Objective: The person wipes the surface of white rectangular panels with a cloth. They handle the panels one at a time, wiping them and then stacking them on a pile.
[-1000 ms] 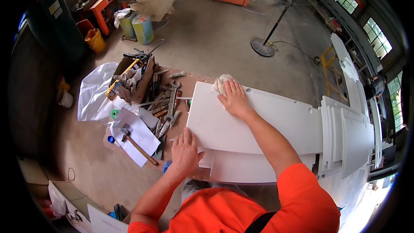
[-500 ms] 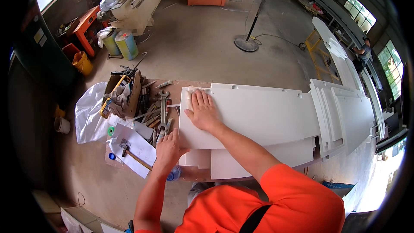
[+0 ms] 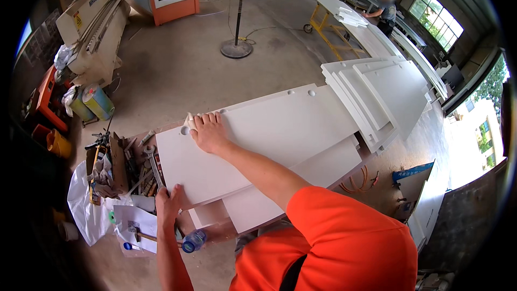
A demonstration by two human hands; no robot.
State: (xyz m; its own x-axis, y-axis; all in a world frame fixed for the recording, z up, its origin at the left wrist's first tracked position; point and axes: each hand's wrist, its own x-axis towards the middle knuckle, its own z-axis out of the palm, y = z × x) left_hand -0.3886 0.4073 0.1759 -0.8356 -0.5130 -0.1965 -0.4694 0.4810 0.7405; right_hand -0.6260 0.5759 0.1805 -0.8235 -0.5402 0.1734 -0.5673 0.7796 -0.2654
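Note:
A long white panel (image 3: 258, 134) with round holes along its far edge lies on other white panels (image 3: 293, 186) on the worktable. My right hand (image 3: 209, 132) is on the panel near its far left end. Its fingers press a small whitish cloth (image 3: 190, 120) beside a round hole; most of the cloth is hidden under the hand. My left hand (image 3: 169, 200) holds the panel's near left corner, its thumb on the top face and the other fingers by the edge, partly out of sight.
Left of the panel lie a wrench (image 3: 153, 164), a box of tools (image 3: 116, 156), a hammer (image 3: 148, 236) and paper (image 3: 129, 218). A clear plastic bottle (image 3: 194, 241) stands near my left forearm. Stacked white boards (image 3: 371, 97) are at right; a floor fan (image 3: 237, 48) and a person (image 3: 386, 13) are farther off.
My view has swung right. The right hand with the cloth has moved a little along the panel's far edge, uncovering a hole. The left hand stays at the near left corner, its thumb now on top.

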